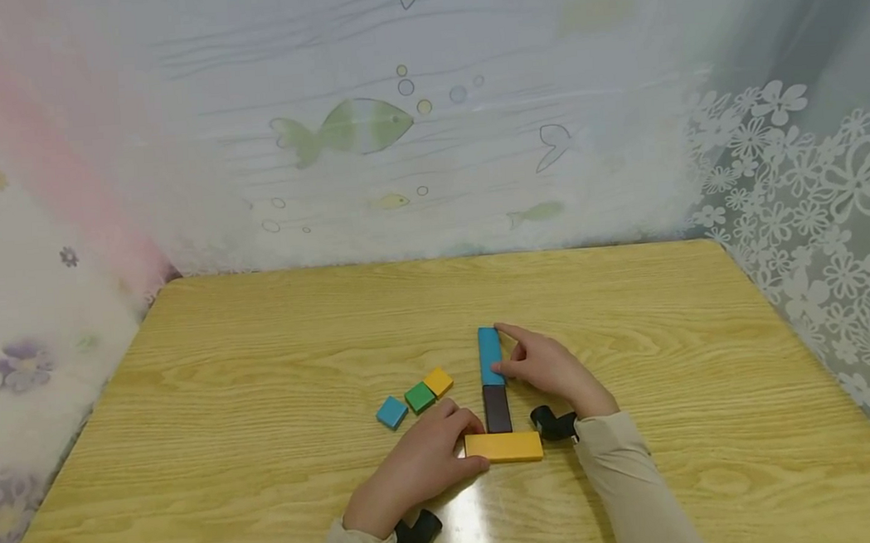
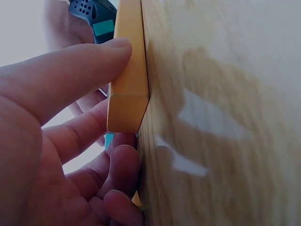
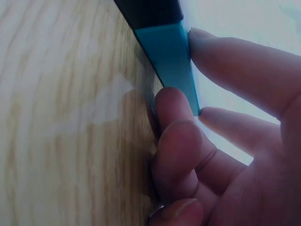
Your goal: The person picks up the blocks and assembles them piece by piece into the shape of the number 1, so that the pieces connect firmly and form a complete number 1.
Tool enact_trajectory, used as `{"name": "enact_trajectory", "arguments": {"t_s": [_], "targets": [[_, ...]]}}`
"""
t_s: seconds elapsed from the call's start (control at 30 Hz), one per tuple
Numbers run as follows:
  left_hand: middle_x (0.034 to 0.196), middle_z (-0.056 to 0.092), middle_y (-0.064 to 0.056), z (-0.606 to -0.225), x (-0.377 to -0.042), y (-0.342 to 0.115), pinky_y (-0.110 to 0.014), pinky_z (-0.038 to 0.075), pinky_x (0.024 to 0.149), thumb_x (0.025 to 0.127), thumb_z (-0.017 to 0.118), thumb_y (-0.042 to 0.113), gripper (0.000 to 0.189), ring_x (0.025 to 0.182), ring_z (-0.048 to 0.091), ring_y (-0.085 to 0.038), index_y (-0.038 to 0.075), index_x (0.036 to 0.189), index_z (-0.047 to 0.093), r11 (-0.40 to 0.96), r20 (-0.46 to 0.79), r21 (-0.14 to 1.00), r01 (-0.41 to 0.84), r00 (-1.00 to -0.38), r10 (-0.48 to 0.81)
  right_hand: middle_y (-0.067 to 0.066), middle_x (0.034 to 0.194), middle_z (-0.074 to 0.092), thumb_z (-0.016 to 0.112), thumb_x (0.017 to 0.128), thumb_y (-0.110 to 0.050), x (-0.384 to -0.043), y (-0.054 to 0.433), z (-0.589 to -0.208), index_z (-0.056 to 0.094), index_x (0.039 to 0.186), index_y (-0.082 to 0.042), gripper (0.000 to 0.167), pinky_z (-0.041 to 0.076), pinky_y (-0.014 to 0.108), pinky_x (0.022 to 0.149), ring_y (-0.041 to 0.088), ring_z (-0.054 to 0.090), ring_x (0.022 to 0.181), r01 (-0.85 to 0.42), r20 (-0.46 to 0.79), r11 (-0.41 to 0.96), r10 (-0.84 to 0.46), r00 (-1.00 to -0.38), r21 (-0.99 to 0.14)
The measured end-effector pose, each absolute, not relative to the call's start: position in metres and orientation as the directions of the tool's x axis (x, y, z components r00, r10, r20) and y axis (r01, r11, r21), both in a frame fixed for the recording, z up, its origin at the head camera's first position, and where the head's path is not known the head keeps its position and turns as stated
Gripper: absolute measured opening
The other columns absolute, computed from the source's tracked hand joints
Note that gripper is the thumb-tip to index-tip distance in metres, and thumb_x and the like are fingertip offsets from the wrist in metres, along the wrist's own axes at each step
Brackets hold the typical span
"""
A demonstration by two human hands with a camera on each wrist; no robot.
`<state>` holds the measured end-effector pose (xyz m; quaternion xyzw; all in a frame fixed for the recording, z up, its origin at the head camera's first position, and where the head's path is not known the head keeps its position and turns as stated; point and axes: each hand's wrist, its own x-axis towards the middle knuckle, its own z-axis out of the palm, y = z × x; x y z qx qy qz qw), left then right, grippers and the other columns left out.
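1. The left hand (image 1: 432,448) pinches the left end of a long, smooth yellow block (image 1: 507,447). Its thumb is on the near side and a finger is on the other side.
2. The right hand (image 1: 550,366) holds a long, smooth blue block (image 1: 489,353). Its pointing finger touches the far end, and its thumb is near the other end.
3. A dark, flat, oblong block (image 1: 497,409) sits between those two. One end touches the blue block, and the other end meets the yellow block. All three lie flat, like an upside-down T.
4. Left of them are three small square blocks: a blue square (image 1: 392,412), a green square (image 1: 419,398) and a yellow square (image 1: 439,382). The green and yellow ones touch. The blue one is just beside the green.
5. Both arms have beige cloth sleeves (image 1: 634,475).
6. Everything lies on a shiny wood-grain table (image 1: 262,373).
7. Behind it hangs a pale sheet with fish pictures (image 1: 475,194).
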<state>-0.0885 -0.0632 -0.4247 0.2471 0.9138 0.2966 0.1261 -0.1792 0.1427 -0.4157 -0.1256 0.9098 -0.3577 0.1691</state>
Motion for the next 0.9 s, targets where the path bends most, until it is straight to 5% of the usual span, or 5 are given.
{"name": "enact_trajectory", "arguments": {"t_s": [0.9], "targets": [[0.086,0.042,0.010,-0.4255,-0.0876,-0.0630,-0.021,0.037,0.066,0.077,0.067,0.042,0.029,0.072,0.040,-0.006,0.022,0.097,0.058,0.695,-0.062,0.602,0.393,-0.845,0.531,0.001,0.077,0.054,0.062,0.083,-0.032,-0.1797,0.1434,-0.4155,0.031,0.139,-0.020,0.065,0.038,0.031,0.055,0.017,0.049,0.062,-0.111,-0.225,0.708,-0.364,-0.904,-0.697]]}}
